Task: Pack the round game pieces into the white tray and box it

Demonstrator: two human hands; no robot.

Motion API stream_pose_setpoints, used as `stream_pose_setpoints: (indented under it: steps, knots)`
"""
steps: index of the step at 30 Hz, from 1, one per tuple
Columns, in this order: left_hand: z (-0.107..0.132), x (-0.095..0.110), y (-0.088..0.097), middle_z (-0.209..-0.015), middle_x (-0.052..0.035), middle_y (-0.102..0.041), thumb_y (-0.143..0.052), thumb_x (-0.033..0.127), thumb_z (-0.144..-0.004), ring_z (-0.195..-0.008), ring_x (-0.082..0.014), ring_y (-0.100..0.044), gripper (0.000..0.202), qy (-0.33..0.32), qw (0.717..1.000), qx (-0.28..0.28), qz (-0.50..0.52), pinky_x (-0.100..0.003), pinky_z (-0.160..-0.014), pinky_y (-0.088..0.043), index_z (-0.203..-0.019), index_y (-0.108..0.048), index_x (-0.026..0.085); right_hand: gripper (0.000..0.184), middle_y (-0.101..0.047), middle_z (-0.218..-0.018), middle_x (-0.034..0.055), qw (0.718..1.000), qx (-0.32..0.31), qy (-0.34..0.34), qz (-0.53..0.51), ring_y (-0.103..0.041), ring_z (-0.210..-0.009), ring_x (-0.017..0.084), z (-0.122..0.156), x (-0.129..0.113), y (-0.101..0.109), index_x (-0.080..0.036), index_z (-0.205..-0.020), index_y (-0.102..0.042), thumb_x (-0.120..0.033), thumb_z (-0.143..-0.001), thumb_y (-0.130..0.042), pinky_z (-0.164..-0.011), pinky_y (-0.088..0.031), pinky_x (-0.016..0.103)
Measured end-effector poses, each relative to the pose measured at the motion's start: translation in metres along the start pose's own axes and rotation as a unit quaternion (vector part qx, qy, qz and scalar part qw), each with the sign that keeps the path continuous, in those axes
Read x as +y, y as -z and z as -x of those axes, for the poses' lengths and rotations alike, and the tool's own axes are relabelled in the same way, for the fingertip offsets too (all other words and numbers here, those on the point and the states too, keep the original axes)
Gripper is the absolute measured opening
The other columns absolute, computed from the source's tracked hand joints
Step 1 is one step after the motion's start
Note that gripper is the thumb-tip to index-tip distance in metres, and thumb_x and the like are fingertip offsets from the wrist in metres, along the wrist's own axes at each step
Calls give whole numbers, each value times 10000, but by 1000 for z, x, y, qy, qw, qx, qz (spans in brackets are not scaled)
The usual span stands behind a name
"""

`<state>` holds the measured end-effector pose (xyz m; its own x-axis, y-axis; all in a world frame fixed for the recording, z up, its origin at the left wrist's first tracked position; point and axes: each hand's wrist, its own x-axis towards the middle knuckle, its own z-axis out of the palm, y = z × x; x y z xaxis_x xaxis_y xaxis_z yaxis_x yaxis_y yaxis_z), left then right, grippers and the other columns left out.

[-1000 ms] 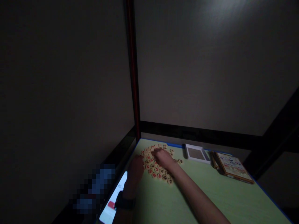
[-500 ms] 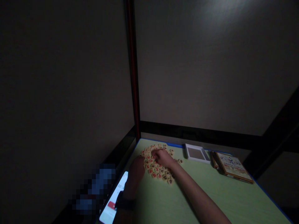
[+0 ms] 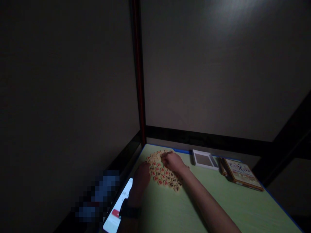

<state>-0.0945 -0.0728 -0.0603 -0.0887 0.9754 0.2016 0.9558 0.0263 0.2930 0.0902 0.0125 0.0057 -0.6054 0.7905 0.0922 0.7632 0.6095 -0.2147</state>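
Observation:
Round wooden Chinese chess pieces (image 3: 163, 177) with red and black characters lie in a tight patch on the green tabletop. Several at the far side look blank or face down. My right hand (image 3: 173, 161) is over the far right part of the patch, its fingers curled together and the tips down among the pieces; whatever they pinch is hidden. My left hand (image 3: 142, 174), in deep shadow and with a dark band on the wrist, rests at the patch's left edge. Its fingers are too dark to make out.
A lit phone (image 3: 118, 207) showing a timer lies under my left forearm at the table's left edge. A shallow white box tray (image 3: 205, 166) and a printed game box (image 3: 243, 173) stand at the back right. Walls rise behind and to the left.
My right hand has shifted slightly right and away from me over the pieces, now covering ones at the patch's right side. The left hand has hardly moved.

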Motion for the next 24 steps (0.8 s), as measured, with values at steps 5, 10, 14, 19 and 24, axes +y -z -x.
stream_pose_setpoints:
  steps: [5, 10, 14, 19, 24]
  knots:
    - [1, 5, 7, -1285, -142, -662, -380, -21, -842, -1251, -219, -582, 489, 20, 1000, -16, 8, -343, -1106, -430, -1221, -657, 117, 300, -718, -1098, 226, 997, -11, -47, 61, -695, -1001, 304, 1, -19, -4, -112, -1055, -736, -121, -880, -492, -813, -499, 339]
    - [3, 13, 15, -1268, -150, -670, -380, -34, -834, -1218, -225, -602, 490, 29, 999, -11, 18, -353, -1080, -453, -1203, -667, 110, 333, -720, -1079, 244, 995, -21, -69, 75, -700, -1019, 299, 0, -25, -5, -92, -1063, -738, -89, -906, -444, -841, -510, 342]
    - [5, 19, 21, -1210, -143, -694, -380, -25, -847, -1148, -232, -643, 461, 33, 999, -14, 11, -353, -1021, -497, -1149, -695, 125, 321, -718, -1086, 236, 996, -19, -73, 57, -698, -1003, 284, -1, -24, -7, -105, -1058, -731, -63, -890, -460, -836, -501, 331]
    - [8, 23, 27, -1167, -139, -705, -403, -29, -844, -1120, -227, -653, 422, 26, 1000, 6, 8, -341, -1001, -499, -1086, -709, 134, 287, -738, -1037, 169, 999, -20, -38, -1, -683, -965, 234, -4, -13, -9, -135, -963, -734, -13, -781, -548, -803, -465, 266]
    - [9, 23, 27, -1171, -133, -702, -404, -19, -848, -1127, -220, -642, 416, 21, 1000, 2, 11, -341, -1007, -492, -1096, -701, 136, 339, -752, -883, 41, 996, -17, 10, -91, -674, -838, 159, -8, 3, -4, -153, -873, -738, 41, -678, -541, -724, -439, 199]
